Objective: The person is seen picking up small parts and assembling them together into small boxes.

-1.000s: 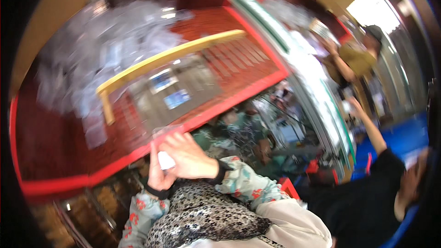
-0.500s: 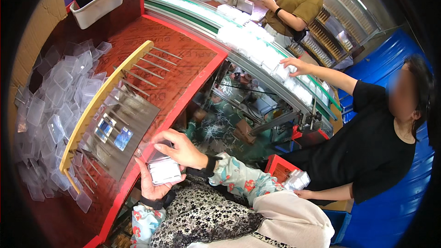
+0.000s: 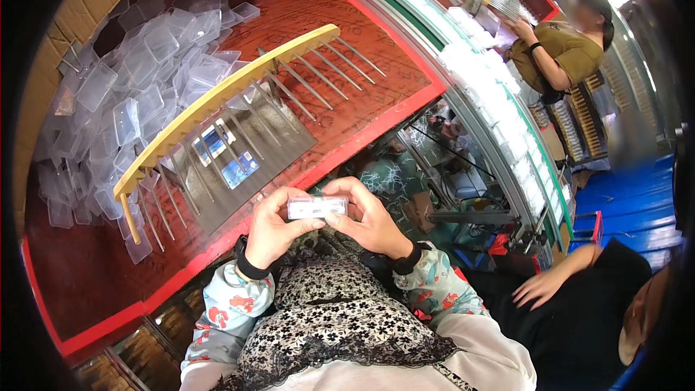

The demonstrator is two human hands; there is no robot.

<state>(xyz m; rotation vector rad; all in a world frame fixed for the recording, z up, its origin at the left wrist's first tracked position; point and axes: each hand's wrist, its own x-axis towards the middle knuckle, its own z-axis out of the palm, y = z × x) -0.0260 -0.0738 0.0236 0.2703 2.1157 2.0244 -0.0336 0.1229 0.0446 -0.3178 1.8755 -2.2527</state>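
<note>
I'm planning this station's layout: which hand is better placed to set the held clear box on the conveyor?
Probably the right hand. It grips the right end of the clear box, and the conveyor runs on that side. The left hand grips the opposite end, farther from the conveyor.

1. Looks down from the wearer's head, through the left of two fisheye lenses.
2. Faces past the patterned apron [image 3: 340, 344], with left hand [image 3: 269, 237] and right hand [image 3: 378, 230] close, just below mid-frame.
3. Reaches over the red-edged worktop [image 3: 289, 14] ahead and left, farther along the conveyor [image 3: 503, 166] on the right.
4. Bends straight edges toward a dark rim.
</note>
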